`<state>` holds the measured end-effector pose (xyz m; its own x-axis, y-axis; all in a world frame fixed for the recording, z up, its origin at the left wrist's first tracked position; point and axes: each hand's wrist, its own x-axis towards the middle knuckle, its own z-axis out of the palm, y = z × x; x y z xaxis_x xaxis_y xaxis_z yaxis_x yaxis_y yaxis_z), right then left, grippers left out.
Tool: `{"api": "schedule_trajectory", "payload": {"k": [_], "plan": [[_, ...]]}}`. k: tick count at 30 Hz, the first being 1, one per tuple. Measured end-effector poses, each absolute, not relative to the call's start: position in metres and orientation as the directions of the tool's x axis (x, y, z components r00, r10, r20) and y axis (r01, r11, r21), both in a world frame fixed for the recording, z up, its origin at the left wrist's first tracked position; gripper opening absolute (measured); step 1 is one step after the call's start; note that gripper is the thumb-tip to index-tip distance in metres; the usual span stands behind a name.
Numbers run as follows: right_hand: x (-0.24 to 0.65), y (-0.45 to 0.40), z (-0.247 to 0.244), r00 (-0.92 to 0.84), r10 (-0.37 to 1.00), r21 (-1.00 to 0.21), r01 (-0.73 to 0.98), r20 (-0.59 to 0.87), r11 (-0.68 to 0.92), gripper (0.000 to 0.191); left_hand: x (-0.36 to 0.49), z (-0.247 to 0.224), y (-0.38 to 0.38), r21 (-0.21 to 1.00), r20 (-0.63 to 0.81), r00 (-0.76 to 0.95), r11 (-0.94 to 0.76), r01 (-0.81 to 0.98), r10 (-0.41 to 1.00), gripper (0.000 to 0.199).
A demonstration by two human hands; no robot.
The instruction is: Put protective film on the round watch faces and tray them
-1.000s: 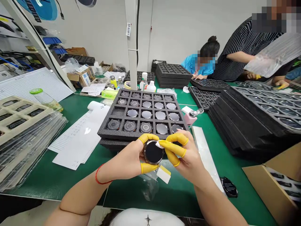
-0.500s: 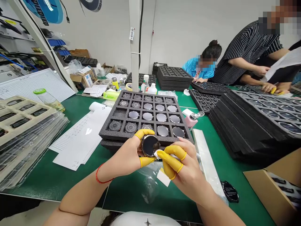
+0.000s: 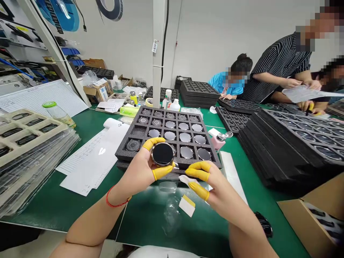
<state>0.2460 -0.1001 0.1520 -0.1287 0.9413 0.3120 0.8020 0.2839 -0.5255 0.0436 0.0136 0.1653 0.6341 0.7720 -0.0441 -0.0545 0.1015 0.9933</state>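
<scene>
My left hand (image 3: pixel 141 170), with yellow finger cots, grips a round watch case (image 3: pixel 163 154) by its rim, its dark, glossy screen facing up. To the right, my right hand (image 3: pixel 215 184), also in yellow finger cots, holds a crumpled white wipe (image 3: pixel 185 178) loosely between thumb and fingers, apart from the watch. Just behind both hands lies a black foam tray (image 3: pixel 121 154) of round watch cases, some face up and others showing their backs. One of its left-hand slots holds no watch. My left hand and the watch cover part of its front row.
Stacked foam trays (image 3: pixel 258 150) rise at the right, beside an open cardboard box (image 3: pixel 298 211). A pink bottle (image 3: pixel 218 142) stands by the tray. Left are papers (image 3: pixel 88 161) and stacked plastic trays (image 3: pixel 40 161). A small white-and-yellow card (image 3: pixel 187 206) lies in front. Two co-workers (image 3: pixel 227 84) are behind.
The watch has moved left and slightly up in my left hand. My right hand has drawn the wipe off the screen, its fingers now loosened. A co-worker has shifted a sheet leftward.
</scene>
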Motion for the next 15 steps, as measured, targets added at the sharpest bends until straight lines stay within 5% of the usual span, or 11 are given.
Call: {"api": "schedule_trajectory", "payload": {"k": [10,15], "plan": [[0.221,-0.086,0.124,-0.062,0.99,-0.827,0.543,0.131,0.143,0.041,0.042,0.165,0.016,0.987,0.1,0.52,-0.02,-0.157,0.848,0.062],[0.22,-0.081,0.127,0.022,0.984,-0.908,0.388,0.179,0.157,0.044,0.047,0.168,0.008,0.991,0.071,0.559,0.008,-0.137,0.826,0.065]]}}
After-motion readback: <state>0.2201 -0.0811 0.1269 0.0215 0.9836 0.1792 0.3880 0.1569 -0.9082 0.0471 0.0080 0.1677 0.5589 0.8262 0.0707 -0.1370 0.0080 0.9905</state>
